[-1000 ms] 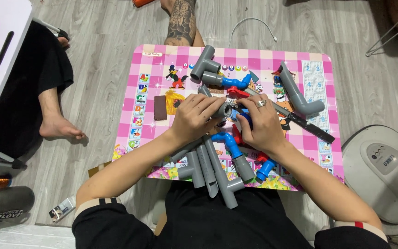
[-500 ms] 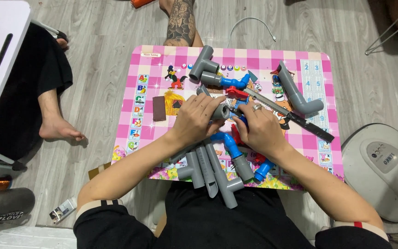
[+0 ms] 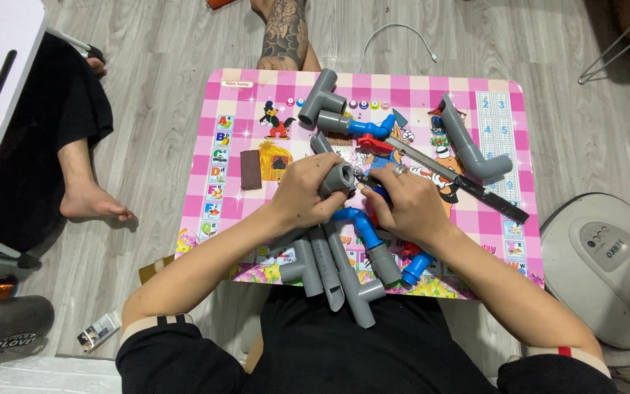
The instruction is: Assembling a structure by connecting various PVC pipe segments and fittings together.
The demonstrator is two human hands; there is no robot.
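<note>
At frame centre, the left hand point(image 3: 302, 195) has its grip wrapped around a grey pipe fitting point(image 3: 337, 177); the right hand point(image 3: 410, 204) pinches a small tool at its mouth (tip hidden). Steadying the fitting seems wise. The pink checked counter point(image 3: 220, 95) carries 1 long knife point(image 3: 453, 175) and grey pipes point(image 3: 329, 270); wood floor point(image 3: 154, 109) surrounds.

A: Any packages or labels near the pink table point(image 3: 475, 95)?

B: A small flat box point(image 3: 98, 333), white with dark print, lies on the floor off its near-left corner.

A: Anything else?

B: A grey panel label point(image 3: 607, 246) on the white appliance point(image 3: 621, 292) just right of the table.
</note>
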